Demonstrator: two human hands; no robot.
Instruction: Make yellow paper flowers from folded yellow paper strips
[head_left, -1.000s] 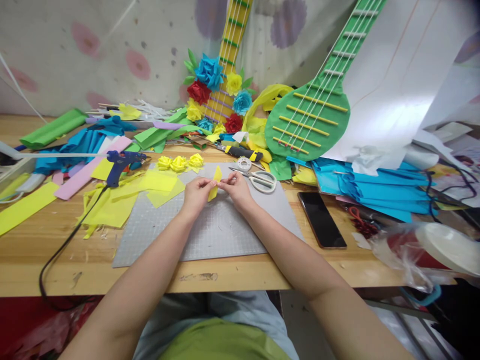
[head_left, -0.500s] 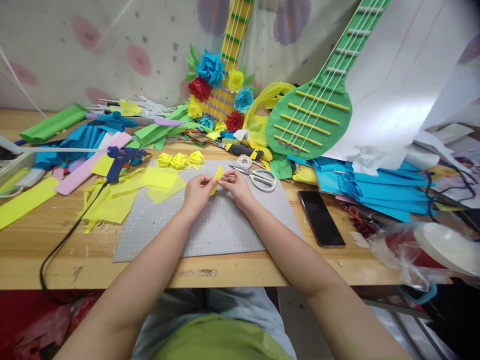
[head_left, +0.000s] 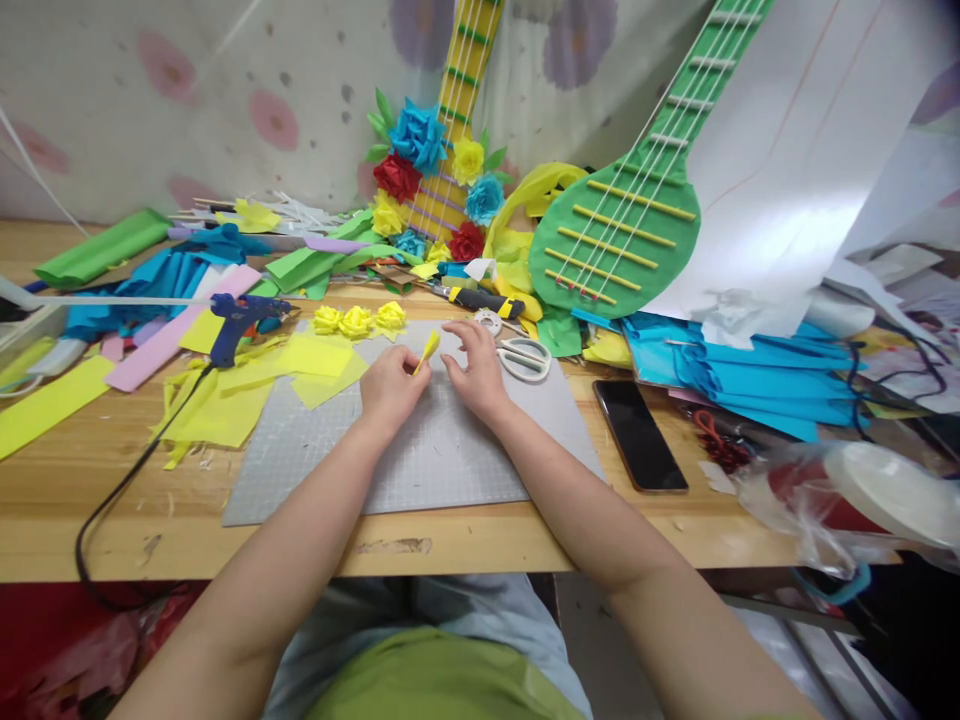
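Note:
Over the grey cutting mat [head_left: 315,470], my left hand [head_left: 391,385] pinches a small yellow paper piece [head_left: 428,350], which sticks up between thumb and fingers. Just to its right, my right hand [head_left: 475,370] is open, fingers and thumb apart, with nothing in it. White-handled scissors [head_left: 525,360] lie beside the right hand, their blades partly hidden behind it. A row of three yellow paper roses [head_left: 355,322] sits at the mat's far edge. Flat yellow paper sheets [head_left: 319,358] overlap the mat left of my left hand.
A blue glue gun [head_left: 237,325] rests at left, its cord trailing over the table edge. A phone [head_left: 640,436] lies right of the mat. Behind stand a green paper guitar [head_left: 615,240] and a yellow one [head_left: 442,200] with paper flowers. Blue folded paper [head_left: 735,370] is at right.
My right hand has let go of the yellow paper piece and spread its fingers, now covering the scissor blades. The piece stays in my left hand, turned more edge-on.

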